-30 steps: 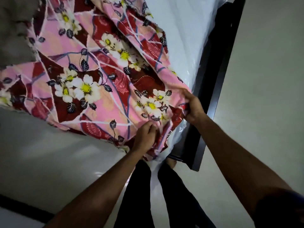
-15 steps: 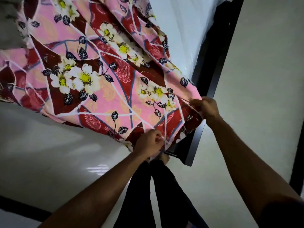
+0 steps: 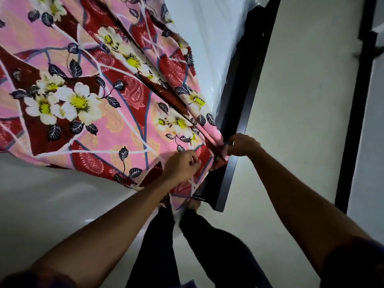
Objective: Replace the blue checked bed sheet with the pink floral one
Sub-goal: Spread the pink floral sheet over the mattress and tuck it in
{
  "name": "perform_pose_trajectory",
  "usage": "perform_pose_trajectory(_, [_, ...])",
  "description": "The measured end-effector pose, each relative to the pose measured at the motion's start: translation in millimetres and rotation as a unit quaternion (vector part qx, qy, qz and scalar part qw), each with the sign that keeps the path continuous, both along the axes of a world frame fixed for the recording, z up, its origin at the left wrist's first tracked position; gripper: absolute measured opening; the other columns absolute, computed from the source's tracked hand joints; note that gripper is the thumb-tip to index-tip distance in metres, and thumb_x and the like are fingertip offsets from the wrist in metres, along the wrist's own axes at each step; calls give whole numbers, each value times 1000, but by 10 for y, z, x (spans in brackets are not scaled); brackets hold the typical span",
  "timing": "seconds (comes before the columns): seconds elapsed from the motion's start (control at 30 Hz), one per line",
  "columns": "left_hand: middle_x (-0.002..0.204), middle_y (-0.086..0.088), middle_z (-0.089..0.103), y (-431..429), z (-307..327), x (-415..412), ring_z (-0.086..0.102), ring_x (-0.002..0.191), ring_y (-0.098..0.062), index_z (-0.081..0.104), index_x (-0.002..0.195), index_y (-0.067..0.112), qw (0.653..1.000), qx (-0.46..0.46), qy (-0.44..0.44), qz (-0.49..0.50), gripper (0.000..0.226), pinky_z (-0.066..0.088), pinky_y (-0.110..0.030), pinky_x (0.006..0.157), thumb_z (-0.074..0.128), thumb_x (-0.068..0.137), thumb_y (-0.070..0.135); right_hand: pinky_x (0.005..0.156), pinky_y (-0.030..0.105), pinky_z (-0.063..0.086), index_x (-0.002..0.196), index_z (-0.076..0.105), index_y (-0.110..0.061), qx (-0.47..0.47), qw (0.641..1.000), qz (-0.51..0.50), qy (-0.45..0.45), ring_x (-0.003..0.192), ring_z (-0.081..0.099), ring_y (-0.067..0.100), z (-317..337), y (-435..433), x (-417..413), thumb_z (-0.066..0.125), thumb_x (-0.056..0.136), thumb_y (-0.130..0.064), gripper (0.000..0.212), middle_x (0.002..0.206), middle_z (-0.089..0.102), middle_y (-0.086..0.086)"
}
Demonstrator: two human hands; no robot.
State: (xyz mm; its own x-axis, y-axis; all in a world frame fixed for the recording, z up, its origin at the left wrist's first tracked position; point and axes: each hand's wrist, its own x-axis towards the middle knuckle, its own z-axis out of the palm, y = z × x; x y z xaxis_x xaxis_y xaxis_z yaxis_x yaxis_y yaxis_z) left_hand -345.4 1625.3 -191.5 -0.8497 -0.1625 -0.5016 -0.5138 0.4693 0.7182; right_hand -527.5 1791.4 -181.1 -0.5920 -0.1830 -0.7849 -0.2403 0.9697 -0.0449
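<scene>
1. Sheet location: I see the pink floral sheet lying across the white mattress, creased in long folds that converge on the near corner; bare mattress shows below its near edge and along the side next to the dark bed frame
2. Left hand: fingers curled tight, gripping the sheet's near hem just short of the corner
3. Right hand: fingers and thumb closed in a pinch on the gathered corner of the sheet, at the edge of the bed frame
4. Completed, as I judge it: no blue checked sheet appears anywhere in view and the uncovered mattress is bare, so the removal stage looks finished; the replacement sheet is on the bed but not yet fitted
5. Step in hand, as I judge it: both hands are drawing this corner of the sheet toward the mattress corner to seat it there
6. Remaining: the cloth needs pulling flat to clear the folds, the bare strips need covering, and the hem needs tucking at this corner
7. Unverified: the other corners of the bed lie outside the view, so I cannot tell how the sheet sits there
</scene>
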Motion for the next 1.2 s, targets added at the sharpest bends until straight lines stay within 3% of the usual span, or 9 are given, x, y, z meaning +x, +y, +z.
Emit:
perform_pose_trajectory(0.07, [67, 13, 64, -127, 30, -216, 61, 57, -12, 64, 83, 28, 998, 14, 53, 44, 8, 49, -28, 57, 66, 90, 25, 87, 33, 53, 106, 72, -30, -63, 993, -76, 57, 105, 65, 27, 68, -178, -154, 70, 78, -32, 27, 116, 70, 1])
perform_pose_trajectory(0.17, [77, 13, 65, -360, 75, -583, 64, 70, -12, 66, 87, 26, 990, 1, 104, 97, 5, 48, -26, 63, 66, 90, 22, 85, 28, 52, 104, 71, -29, -205, 960, -129, 140, 96, 67, 22, 133, -594, -480, 64, 84, -23, 22, 106, 73, -1])
perform_pose_trajectory(0.27, [85, 10, 66, -532, 120, -977, 66, 82, -14, 67, 92, 21, 980, -14, 122, 154, 3, 49, -26, 67, 66, 91, 19, 85, 32, 54, 114, 69, -26, -326, 930, -106, 136, 88, 68, 16, 85, -1053, -836, 67, 86, -19, 29, 99, 71, -1])
perform_pose_trajectory(0.43, [96, 1, 68, -684, 91, -1723, 65, 87, -17, 66, 101, 15, 959, -55, 160, 226, 13, 56, -39, 79, 63, 89, 17, 80, 28, 45, 135, 57, -26, -433, 885, 22, 168, 94, 63, 23, -132, -1914, -1611, 60, 93, -27, 42, 115, 55, 10])
perform_pose_trajectory(0.63, [101, -9, 59, -710, -124, -2538, 58, 92, -24, 64, 109, 9, 909, -169, 157, 348, 29, 52, -43, 85, 59, 80, 13, 80, 38, 49, 124, 66, -18, -338, 872, 329, 135, 101, 62, 40, -362, -2505, -2226, 54, 89, -37, 42, 112, 57, 19])
perform_pose_trajectory(0.77, [97, -13, 62, -598, -195, -2872, 57, 90, -28, 65, 104, 5, 879, -225, 156, 390, 30, 48, -38, 81, 56, 77, 16, 70, 42, 46, 115, 64, -6, -337, 858, 361, 143, 94, 60, 44, -202, -2021, -2624, 57, 90, -25, 33, 109, 55, 22])
perform_pose_trajectory(0.9, [100, -15, 64, -502, -108, -3205, 58, 96, -32, 66, 103, 5, 904, -273, 95, 316, 31, 45, -41, 88, 59, 75, 19, 83, 46, 50, 111, 68, 0, -267, 890, 344, 136, 98, 62, 46, -35, -1305, -3109, 53, 93, -17, 30, 111, 57, 24])
perform_pose_trajectory(1.1, [88, -8, 70, -358, -34, -3812, 63, 86, -31, 71, 85, 13, 924, -287, 120, 223, 24, 46, -37, 85, 54, 73, 25, 88, 40, 51, 114, 67, -16, -127, 925, 338, 120, 109, 65, 37, 206, -709, -3542, 61, 87, -48, 42, 117, 68, 13])
perform_pose_trajectory(1.2, [84, -11, 70, -321, -46, -4028, 62, 79, -29, 71, 84, 7, 916, -282, 113, 262, 15, 42, -31, 74, 63, 74, 12, 91, 40, 50, 119, 66, -21, -179, 928, 313, 98, 113, 63, 35, 256, -863, -3677, 61, 86, -45, 41, 122, 64, 10])
